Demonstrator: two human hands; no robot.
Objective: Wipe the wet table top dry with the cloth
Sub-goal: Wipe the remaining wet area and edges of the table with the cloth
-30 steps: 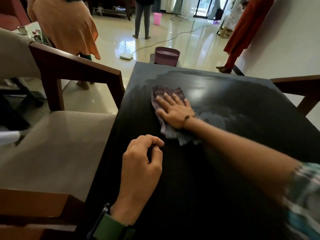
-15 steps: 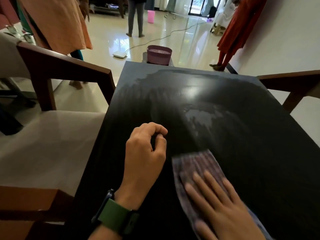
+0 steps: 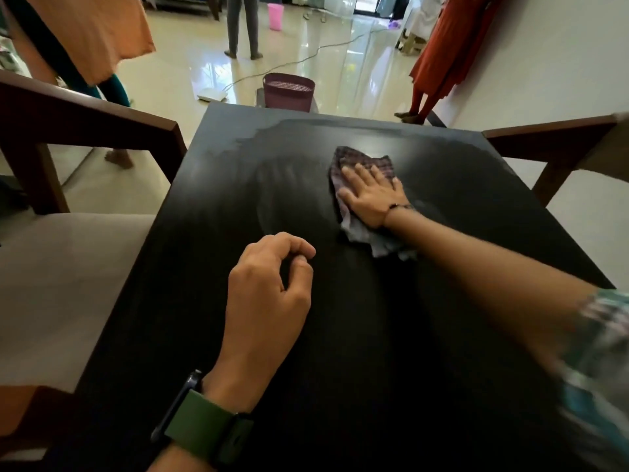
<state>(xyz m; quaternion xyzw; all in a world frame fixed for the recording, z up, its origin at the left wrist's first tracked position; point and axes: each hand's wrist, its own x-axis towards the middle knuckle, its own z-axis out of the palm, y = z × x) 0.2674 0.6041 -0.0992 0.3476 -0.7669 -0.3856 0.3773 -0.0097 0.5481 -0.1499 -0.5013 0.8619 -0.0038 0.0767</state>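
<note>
From the head camera, the right hand (image 3: 372, 195) lies flat on the cloth (image 3: 364, 199), fingers straight, pressing it down on the far middle of the dark table (image 3: 442, 335). A wet, shiny patch shows near the far edge, though the glare makes its shape hard to tell. The left hand (image 3: 269, 294) rests on the table nearer the person, fingers loosely curled, holding nothing. A green watch (image 3: 204, 427) is on that wrist.

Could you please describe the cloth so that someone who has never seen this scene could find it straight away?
Start at the dark table top between two wooden chairs. On its far half, the right hand presses flat on the cloth. It is the only fabric on the table, checked purplish with a pale crumpled end.
</note>
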